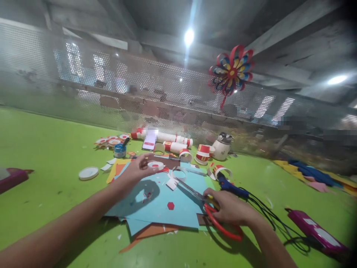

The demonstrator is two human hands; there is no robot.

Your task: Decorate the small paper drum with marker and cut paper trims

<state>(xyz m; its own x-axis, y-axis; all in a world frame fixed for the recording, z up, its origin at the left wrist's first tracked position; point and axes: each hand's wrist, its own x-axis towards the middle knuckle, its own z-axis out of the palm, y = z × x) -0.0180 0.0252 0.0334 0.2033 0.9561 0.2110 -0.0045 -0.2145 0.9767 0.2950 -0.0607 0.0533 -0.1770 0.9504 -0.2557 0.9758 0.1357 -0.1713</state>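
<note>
My left hand (pixel 141 166) pinches a small round white paper piece (pixel 155 165) with a red centre, over the stacked paper. My right hand (pixel 227 206) is closed on a pair of scissors (pixel 198 195) with red handles, their blades pointing away to the left. Under both hands lie light blue paper sheets (pixel 156 212) with orange and brown ones beneath. A red paper hexagon (pixel 170 206), a white scrap (pixel 172 183) and a white paper ring (pixel 179 174) rest on the blue paper. Beyond my right hand lies a dark blue corded tool (pixel 232 188), like a glue gun.
Red-and-white paper cups (pixel 203 153), a phone (pixel 150 139), a blue jar (pixel 120 150) and a cream jug (pixel 221 146) stand at the back. A white lid (pixel 88 173) lies left. Cables run to a magenta power strip (pixel 316 232) at right. A paper flower (pixel 232 72) hangs above.
</note>
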